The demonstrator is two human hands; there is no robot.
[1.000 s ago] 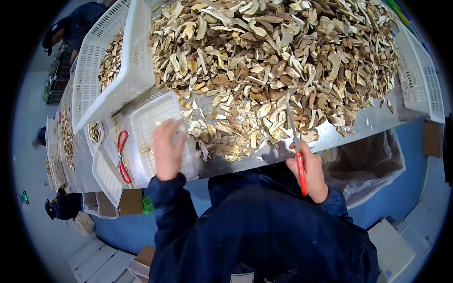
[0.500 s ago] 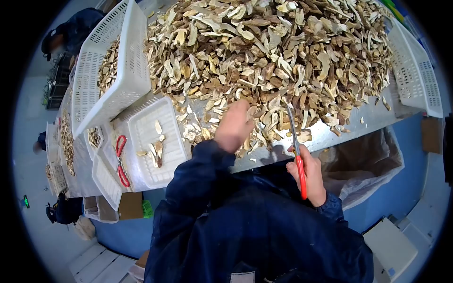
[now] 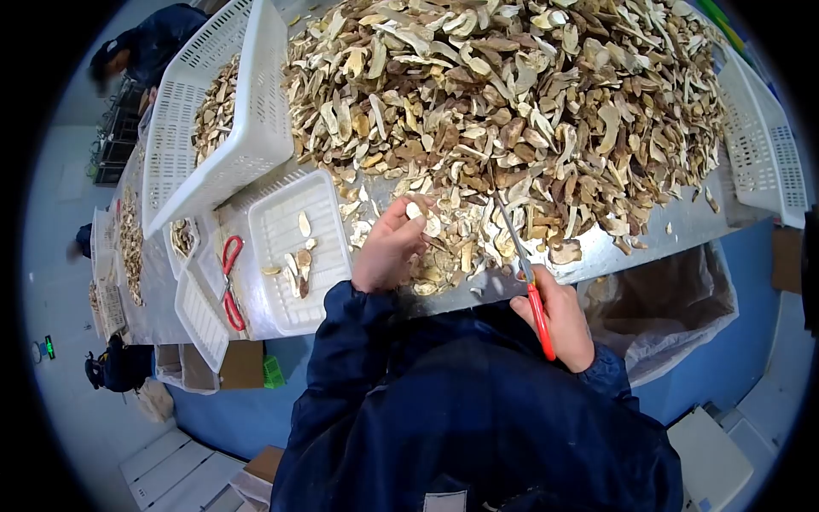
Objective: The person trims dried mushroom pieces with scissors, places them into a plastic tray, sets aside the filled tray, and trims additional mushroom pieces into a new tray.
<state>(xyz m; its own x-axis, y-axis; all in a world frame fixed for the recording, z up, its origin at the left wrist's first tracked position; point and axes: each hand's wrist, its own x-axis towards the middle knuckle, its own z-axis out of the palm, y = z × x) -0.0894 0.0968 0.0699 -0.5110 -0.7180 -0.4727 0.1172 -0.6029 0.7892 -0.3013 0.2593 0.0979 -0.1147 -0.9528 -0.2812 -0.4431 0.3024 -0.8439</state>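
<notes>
My left hand (image 3: pixel 391 249) is closed in a pinch on a pale dried mushroom slice (image 3: pixel 415 210), above the small loose pieces at the table's near edge. In my right hand (image 3: pixel 563 317) are red-handled scissors (image 3: pixel 539 317), their long metal blades pointing up and away toward the pile. A large heap of dried mushroom slices (image 3: pixel 512 111) covers the far side of the metal table. To the left of my left hand lies a shallow white tray (image 3: pixel 328 299) with several slices in it.
A white perforated basket (image 3: pixel 256 128) holding slices stands at the left, another white basket (image 3: pixel 759 145) at the right. Red-handled scissors (image 3: pixel 228 282) lie beside the tray. A lined box (image 3: pixel 665 307) stands below the table edge. Another person (image 3: pixel 162 38) is at the upper left.
My left hand has drawn back from the heap toward me and now shows a mushroom slice in its fingers. My right hand still holds the scissors. The view has shifted slightly.
</notes>
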